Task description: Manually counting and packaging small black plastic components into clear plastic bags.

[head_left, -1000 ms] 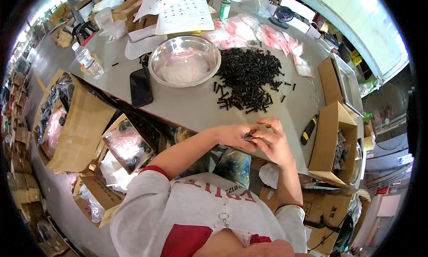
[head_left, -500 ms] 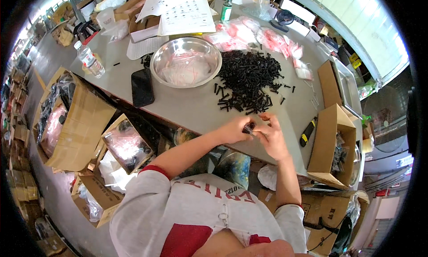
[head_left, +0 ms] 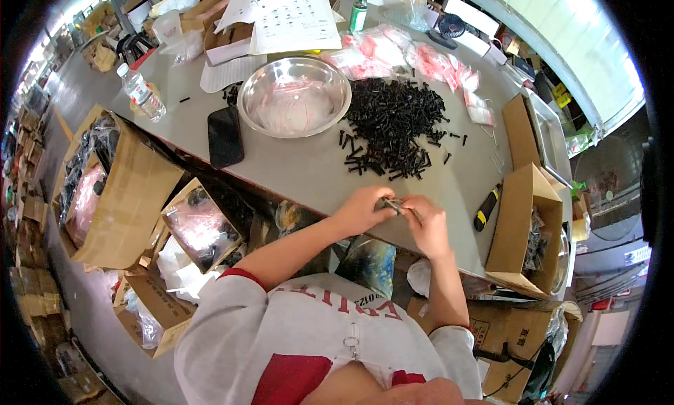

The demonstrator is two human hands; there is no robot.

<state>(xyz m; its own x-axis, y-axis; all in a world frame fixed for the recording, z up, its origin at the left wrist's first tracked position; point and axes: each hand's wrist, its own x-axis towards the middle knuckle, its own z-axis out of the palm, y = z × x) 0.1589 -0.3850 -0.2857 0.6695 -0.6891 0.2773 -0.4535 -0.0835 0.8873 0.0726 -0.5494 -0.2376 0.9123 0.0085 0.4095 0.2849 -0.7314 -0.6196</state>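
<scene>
A cluttered packing workshop surrounds a grey worktable (head_left: 295,170), with open cardboard cartons crowding the floor below its near edge.

At that near edge, the left hand (head_left: 365,210) and the right hand (head_left: 427,226) meet, fingertips pinched together on a small dark piece (head_left: 393,205), seemingly one or two screws; it is too small to tell more. Both hands are closed on it from opposite sides, held just above the tabletop.

Just beyond the hands lies a loose heap of black screws (head_left: 394,124), with a few strays scattered toward the table's right side. Left of the heap sits a shiny steel bowl (head_left: 295,96) holding small clear bags. A black phone (head_left: 225,136) lies flat to the left of the bowl, and a clear water bottle (head_left: 141,92) stands farther left near the table's corner. Behind the heap, a spread of small clear bags with pink markings (head_left: 400,54) lies beside printed sheets of paper (head_left: 288,15). To the right of the hands, a yellow-and-black utility knife (head_left: 485,208) rests by an open cardboard box (head_left: 523,229) with dark contents.
</scene>
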